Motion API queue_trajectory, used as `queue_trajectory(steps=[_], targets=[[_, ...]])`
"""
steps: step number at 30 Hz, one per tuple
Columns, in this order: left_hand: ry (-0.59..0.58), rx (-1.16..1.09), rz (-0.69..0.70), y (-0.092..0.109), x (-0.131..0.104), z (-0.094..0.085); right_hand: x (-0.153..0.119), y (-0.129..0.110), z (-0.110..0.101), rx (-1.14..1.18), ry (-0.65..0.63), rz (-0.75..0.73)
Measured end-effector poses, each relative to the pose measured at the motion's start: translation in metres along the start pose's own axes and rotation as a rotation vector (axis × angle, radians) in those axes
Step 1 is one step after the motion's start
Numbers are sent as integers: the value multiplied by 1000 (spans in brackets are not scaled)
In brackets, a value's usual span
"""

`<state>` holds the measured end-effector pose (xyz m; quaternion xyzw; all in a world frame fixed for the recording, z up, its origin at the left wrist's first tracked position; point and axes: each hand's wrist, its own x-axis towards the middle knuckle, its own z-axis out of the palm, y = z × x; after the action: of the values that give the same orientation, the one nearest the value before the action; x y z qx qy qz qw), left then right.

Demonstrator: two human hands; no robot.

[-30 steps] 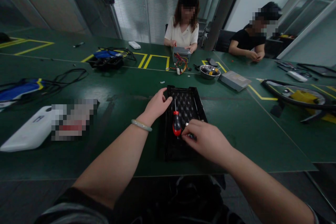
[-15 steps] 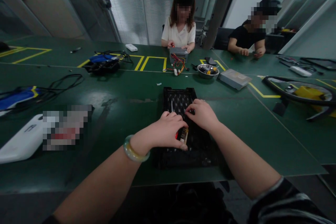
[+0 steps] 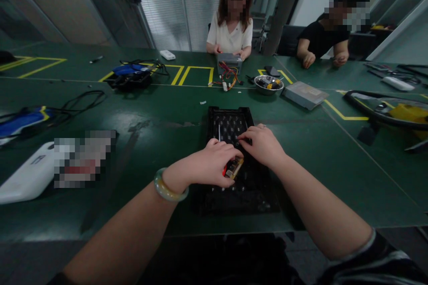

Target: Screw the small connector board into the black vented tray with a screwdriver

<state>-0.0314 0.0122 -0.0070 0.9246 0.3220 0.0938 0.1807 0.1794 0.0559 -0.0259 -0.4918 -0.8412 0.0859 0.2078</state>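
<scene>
Your left hand [image 3: 210, 162] is closed around the red-handled screwdriver [image 3: 224, 170] and a small yellowish part [image 3: 234, 168] over the black tray [image 3: 230, 120], mid-worktop [image 3: 150, 116]. Right hand [image 3: 264, 144] fingers pinch something I cannot tell. The part looks light, stiff and easily dropped; hold it by its edges.

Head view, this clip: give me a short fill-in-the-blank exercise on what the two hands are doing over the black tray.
1. The left hand is closed around a screwdriver with a ____ handle.
2. The right hand rests on the black perforated ____ in front of the person.
3. The table has a dark ____ surface with yellow lines.
4. A pale bangle sits on the ____ wrist.

Missing words: red; tray; green; left
</scene>
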Motion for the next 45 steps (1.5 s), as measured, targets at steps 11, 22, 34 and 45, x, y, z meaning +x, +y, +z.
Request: queue_trajectory(steps=[11, 22, 34, 45], targets=[[126, -291, 25, -16, -4, -18, -6, -14, -20, 719, -168, 130], [183, -382, 66, -22, -5, -20, -9, -14, -26, 989, -362, 222], [225, -696, -1, -30, -1, -16, -12, -19, -22, 932, -285, 209], [215, -767, -21, -34, -2, -15, -12, -21, -25, 819, -195, 221]])
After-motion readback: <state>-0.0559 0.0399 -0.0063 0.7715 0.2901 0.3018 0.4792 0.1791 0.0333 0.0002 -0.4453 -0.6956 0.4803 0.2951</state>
